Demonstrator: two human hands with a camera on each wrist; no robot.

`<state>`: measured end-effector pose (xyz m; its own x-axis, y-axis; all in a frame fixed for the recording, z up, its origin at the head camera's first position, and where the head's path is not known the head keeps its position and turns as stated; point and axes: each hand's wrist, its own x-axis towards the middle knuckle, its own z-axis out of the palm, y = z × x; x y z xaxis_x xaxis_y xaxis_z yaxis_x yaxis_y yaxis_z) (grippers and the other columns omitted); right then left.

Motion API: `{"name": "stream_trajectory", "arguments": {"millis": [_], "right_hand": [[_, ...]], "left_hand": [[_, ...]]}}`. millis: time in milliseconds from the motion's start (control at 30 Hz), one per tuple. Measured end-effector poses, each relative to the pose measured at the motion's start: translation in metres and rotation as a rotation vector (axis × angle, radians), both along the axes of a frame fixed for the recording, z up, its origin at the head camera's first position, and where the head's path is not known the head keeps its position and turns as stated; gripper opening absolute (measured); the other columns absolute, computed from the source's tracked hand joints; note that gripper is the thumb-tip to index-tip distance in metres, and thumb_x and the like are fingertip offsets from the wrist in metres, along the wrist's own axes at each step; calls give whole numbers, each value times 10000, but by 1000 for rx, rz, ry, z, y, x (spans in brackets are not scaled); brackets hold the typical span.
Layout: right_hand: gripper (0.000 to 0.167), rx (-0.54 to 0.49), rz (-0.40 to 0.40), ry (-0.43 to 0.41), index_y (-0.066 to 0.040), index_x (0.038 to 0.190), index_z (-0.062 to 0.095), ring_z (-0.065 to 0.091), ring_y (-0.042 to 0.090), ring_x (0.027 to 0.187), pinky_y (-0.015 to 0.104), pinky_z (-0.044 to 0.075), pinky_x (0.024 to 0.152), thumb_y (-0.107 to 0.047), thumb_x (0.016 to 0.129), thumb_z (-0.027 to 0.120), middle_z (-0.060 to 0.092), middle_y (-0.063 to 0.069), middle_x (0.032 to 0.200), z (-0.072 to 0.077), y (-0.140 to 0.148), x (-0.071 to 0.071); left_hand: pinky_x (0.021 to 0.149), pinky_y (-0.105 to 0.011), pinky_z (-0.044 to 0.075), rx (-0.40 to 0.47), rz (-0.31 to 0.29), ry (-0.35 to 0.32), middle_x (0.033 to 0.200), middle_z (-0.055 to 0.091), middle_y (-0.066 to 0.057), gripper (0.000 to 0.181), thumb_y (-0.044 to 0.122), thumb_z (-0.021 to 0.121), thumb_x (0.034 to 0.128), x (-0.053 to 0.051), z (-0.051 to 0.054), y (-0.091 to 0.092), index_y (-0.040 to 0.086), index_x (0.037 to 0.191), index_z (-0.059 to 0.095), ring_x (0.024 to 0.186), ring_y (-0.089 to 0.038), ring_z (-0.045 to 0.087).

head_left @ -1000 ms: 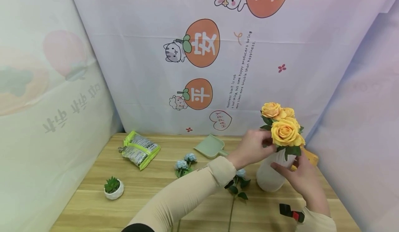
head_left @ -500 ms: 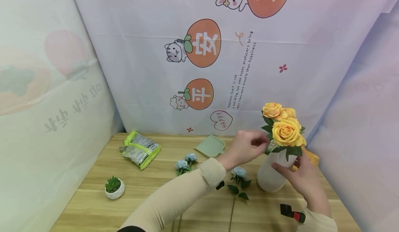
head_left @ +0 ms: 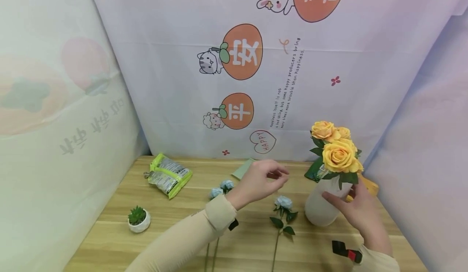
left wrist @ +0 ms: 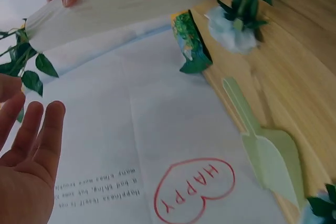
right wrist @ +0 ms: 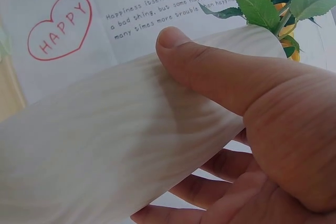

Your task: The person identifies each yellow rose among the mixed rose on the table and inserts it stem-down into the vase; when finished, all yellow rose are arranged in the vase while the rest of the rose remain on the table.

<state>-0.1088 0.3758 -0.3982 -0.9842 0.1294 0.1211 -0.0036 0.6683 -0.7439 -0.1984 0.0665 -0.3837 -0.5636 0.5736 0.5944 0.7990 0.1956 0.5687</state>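
Note:
A white ribbed vase (head_left: 321, 207) stands at the right of the table, holding several yellow roses (head_left: 340, 156) with green leaves. My right hand (head_left: 362, 213) grips it from the right; in the right wrist view the thumb lies across the vase (right wrist: 105, 135) and the fingers curl behind it. Away from the roses, my left hand (head_left: 260, 181) hangs above the table with loosely bent fingers and nothing in them. Below and right of that hand lies a single blue rose (head_left: 283, 202) on a long stem. More blue roses (head_left: 221, 187) lie partly behind the left forearm.
A light green dustpan (left wrist: 273, 153) lies near the back edge, partly covered by my left hand in the head view. A green packet (head_left: 313, 171) and a yellow object (head_left: 370, 186) sit behind the vase. At left are a lime-edged bag (head_left: 170, 176) and a potted succulent (head_left: 139, 220).
My left hand has let go near the yellow roses and moved left, away from them. My right hand has stayed on the vase. The head view has shifted slightly.

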Motion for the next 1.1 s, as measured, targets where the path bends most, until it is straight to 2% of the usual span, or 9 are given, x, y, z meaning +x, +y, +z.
{"name": "stream_trajectory", "arguments": {"millis": [100, 333, 433, 567, 733, 800, 933, 1000, 1100], "right_hand": [[1152, -5, 4, -9, -16, 1697, 112, 399, 669, 1407, 792, 435, 1035, -525, 944, 822, 365, 398, 1611, -1, 2, -1], [1124, 6, 6, 5, -73, 1715, 149, 425, 668, 1390, 802, 445, 1005, -512, 939, 833, 372, 348, 1638, -2, 4, -1], [1109, -7, 15, 3, -64, 1709, 146, 416, 676, 1390, 805, 448, 1000, -503, 950, 825, 350, 352, 1647, -1, 3, 2], [1097, -55, 22, -35, 7, 1681, 120, 370, 686, 1414, 788, 445, 1032, -492, 976, 798, 291, 377, 1649, 3, 3, 7], [1054, -94, 38, -24, 46, 1659, 107, 385, 676, 1405, 740, 447, 1054, -405, 1000, 795, 300, 368, 1608, 5, 3, 11], [1050, -106, 43, -9, 43, 1663, 96, 378, 688, 1399, 766, 438, 1041, -363, 1001, 802, 294, 377, 1602, 5, 2, 12], [1141, -111, 26, -27, 15, 1691, -33, 247, 725, 1450, 838, 379, 1033, -389, 1009, 788, 132, 411, 1677, 10, -1, 16], [1200, -80, -1, -27, -6, 1691, -115, 184, 726, 1470, 860, 334, 1050, -431, 1009, 776, 28, 410, 1704, 13, -6, 19], [1257, -52, -36, 77, -67, 1701, -148, 107, 671, 1528, 840, 224, 1142, -384, 974, 827, -22, 376, 1727, 15, -18, 23]], "left_hand": [[856, -170, 598, -31, 23, -24, 1166, 745, 20, 190, 165, 776, 1020, 2, -5, -18, 129, 1206, 775, 991, -27, 717], [899, -212, 602, -80, 71, -115, 1290, 719, 16, 377, 218, 832, 982, 7, -17, -56, 151, 1337, 725, 1079, -67, 714], [917, -251, 607, -128, 90, -111, 1354, 698, 11, 474, 253, 844, 971, 11, -21, -70, 161, 1409, 689, 1126, -112, 703], [925, -290, 605, -201, 111, -100, 1421, 669, 29, 573, 298, 851, 964, 17, -29, -86, 181, 1484, 640, 1189, -154, 673], [1003, -325, 577, -243, 155, -100, 1459, 651, 29, 634, 324, 866, 949, 23, -36, -100, 189, 1514, 612, 1223, -153, 656], [1057, -364, 559, -247, 170, -103, 1469, 646, 29, 651, 327, 873, 941, 25, -37, -104, 192, 1520, 607, 1251, -150, 647], [1126, -410, 518, -245, 184, -105, 1506, 623, 17, 692, 331, 880, 934, 26, -36, -110, 200, 1545, 582, 1338, -165, 609], [1146, -412, 501, -246, 187, -102, 1523, 607, 16, 709, 352, 876, 936, 27, -35, -111, 204, 1557, 568, 1373, -172, 588], [1153, -416, 495, -248, 192, -96, 1532, 598, 2, 733, 375, 877, 931, 28, -35, -112, 211, 1569, 555, 1389, -184, 577]]}}
